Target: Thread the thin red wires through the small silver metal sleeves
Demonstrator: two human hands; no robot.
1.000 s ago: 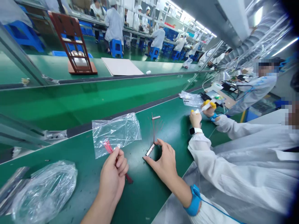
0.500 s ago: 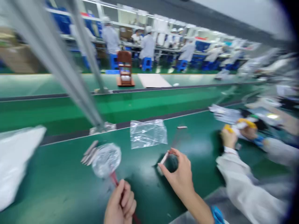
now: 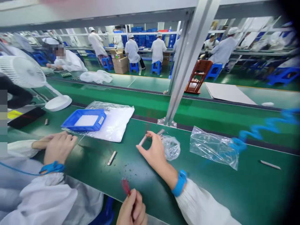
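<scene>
My left hand [image 3: 133, 207], at the bottom middle, is closed around a thin red brush [image 3: 126, 186], its blurred bristle end pointing up over the green table. My right hand [image 3: 156, 148] reaches across the table and pinches a small grey-white bar [image 3: 142, 140] between thumb and forefinger. Partly behind that hand lie a crumpled clear plastic bag [image 3: 172, 148] and another grey bar [image 3: 161, 132]. A separate pale bar [image 3: 112, 158] rests in front of my left hand, beside scattered dark crumbs.
At left, a co-worker's hands [image 3: 59, 145] work near a blue tray [image 3: 82, 126] on white wrapped material [image 3: 117, 123]. A metal post [image 3: 185, 65] rises behind the bags. Rightward lie a flat clear bag [image 3: 213, 147], a coiled blue hose [image 3: 257, 129] and a bar [image 3: 270, 164].
The view has turned left, bringing in the co-worker, blue tray and fan. My right hand, still pinching a bar, has moved left, beside the crumpled bag. My left hand keeps the red brush.
</scene>
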